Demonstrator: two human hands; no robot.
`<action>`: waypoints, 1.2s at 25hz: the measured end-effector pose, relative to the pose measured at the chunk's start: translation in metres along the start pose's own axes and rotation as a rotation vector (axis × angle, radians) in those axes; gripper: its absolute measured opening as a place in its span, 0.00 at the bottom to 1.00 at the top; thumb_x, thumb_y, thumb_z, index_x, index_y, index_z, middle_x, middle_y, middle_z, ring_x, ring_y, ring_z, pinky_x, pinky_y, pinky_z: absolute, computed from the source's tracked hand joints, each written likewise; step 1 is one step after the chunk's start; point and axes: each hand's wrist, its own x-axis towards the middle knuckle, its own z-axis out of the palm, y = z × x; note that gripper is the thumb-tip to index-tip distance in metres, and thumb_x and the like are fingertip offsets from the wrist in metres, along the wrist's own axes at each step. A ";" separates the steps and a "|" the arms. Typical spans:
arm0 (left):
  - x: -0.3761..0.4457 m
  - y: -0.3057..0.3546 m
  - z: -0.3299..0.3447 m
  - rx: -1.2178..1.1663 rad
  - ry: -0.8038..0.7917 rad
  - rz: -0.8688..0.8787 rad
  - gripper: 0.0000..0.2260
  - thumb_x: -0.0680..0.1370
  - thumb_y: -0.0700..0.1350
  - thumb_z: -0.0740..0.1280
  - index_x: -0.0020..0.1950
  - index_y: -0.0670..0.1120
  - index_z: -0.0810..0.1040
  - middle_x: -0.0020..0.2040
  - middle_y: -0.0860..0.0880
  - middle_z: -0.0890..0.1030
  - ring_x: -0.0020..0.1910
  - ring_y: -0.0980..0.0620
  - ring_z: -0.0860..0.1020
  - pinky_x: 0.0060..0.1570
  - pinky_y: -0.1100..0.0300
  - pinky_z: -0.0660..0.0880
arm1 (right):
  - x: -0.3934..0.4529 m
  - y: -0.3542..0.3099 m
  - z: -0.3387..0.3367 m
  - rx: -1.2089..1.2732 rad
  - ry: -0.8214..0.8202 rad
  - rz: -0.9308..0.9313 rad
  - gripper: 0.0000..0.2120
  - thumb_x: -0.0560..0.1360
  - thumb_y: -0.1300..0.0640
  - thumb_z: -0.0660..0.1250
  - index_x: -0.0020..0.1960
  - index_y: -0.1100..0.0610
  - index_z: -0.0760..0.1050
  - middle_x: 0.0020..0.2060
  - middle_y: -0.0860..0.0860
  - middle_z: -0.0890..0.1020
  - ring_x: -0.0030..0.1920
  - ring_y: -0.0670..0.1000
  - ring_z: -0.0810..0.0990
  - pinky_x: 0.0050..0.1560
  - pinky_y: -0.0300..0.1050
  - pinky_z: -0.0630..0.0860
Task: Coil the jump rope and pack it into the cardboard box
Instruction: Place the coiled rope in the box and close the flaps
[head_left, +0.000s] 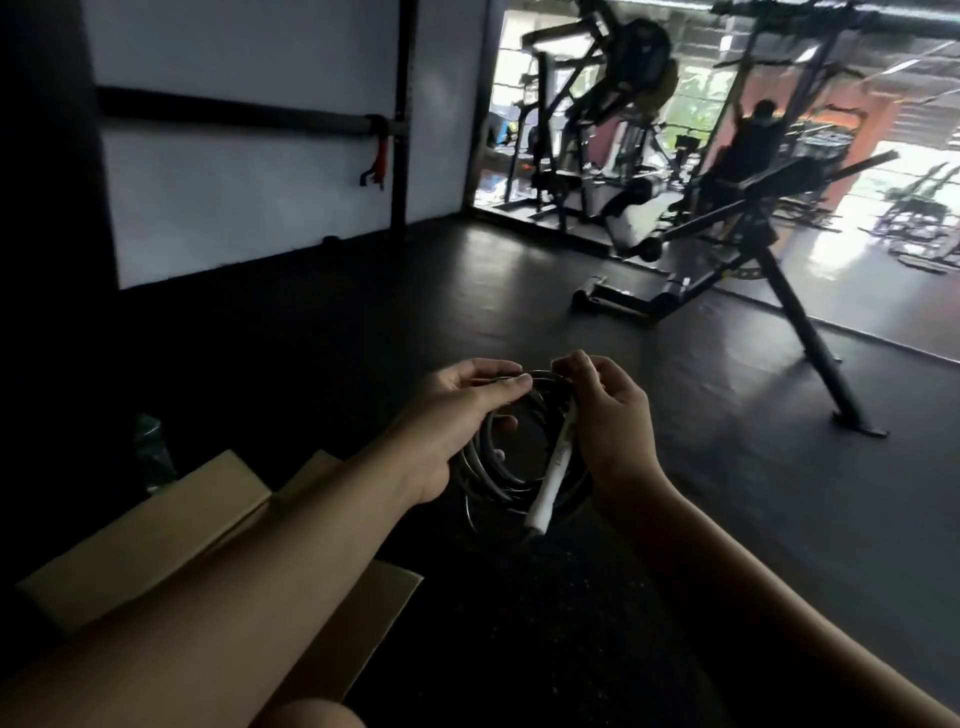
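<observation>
Forearms outstretched, left hand (457, 415), right hand (608, 415) pinching coiled jump rope (498, 467)

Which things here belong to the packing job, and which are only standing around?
For the job: jump rope, its white handle, cardboard box, left hand, right hand.

Not part of it: weight bench, wall bar, mirror.
</observation>
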 end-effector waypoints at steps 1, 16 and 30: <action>0.003 -0.005 -0.016 -0.005 0.067 0.004 0.11 0.74 0.46 0.77 0.55 0.50 0.86 0.52 0.48 0.87 0.46 0.49 0.85 0.45 0.52 0.83 | 0.002 0.007 0.020 0.012 -0.030 0.016 0.12 0.83 0.51 0.64 0.50 0.58 0.82 0.37 0.49 0.85 0.36 0.44 0.83 0.42 0.42 0.80; 0.018 -0.158 -0.269 -0.138 0.752 -0.166 0.13 0.75 0.60 0.72 0.53 0.54 0.86 0.52 0.52 0.87 0.54 0.49 0.84 0.60 0.46 0.80 | -0.038 0.177 0.293 -0.070 -0.496 0.322 0.15 0.83 0.44 0.60 0.54 0.53 0.80 0.48 0.54 0.86 0.51 0.55 0.86 0.49 0.48 0.83; 0.073 -0.353 -0.351 -0.105 1.146 -0.399 0.09 0.79 0.54 0.70 0.52 0.51 0.83 0.48 0.54 0.83 0.47 0.57 0.79 0.44 0.61 0.77 | -0.039 0.407 0.382 -0.278 -0.817 0.645 0.20 0.78 0.40 0.66 0.62 0.53 0.78 0.54 0.55 0.84 0.55 0.55 0.84 0.59 0.58 0.82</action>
